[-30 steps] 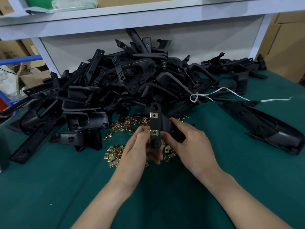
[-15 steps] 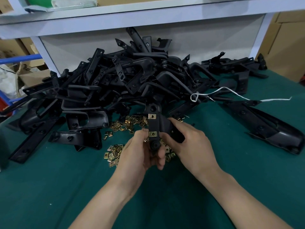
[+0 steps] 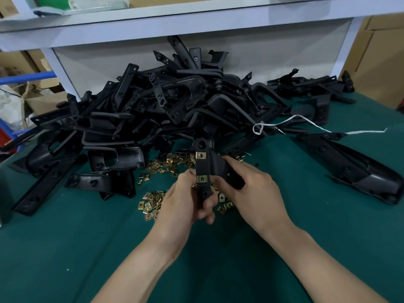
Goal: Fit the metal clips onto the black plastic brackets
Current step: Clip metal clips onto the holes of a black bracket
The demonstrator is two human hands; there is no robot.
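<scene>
Head | L hand (image 3: pixel 185 200) + R hand (image 3: pixel 255 189) clamped on bracket (image 3: pixel 218 167) | btm end hid by L hand

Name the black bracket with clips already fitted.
The bracket held by the left hand and right hand: two brass clips sit on its strip. Piled brackets behind show none.

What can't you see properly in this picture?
Head view:
- the held bracket: lower end partly covered by the left hand, right part by the right hand.
- loose clips: some hidden behind both hands.
- bracket pile: lower ones buried under upper ones.
- shelf things: cut off by the top edge.
</scene>
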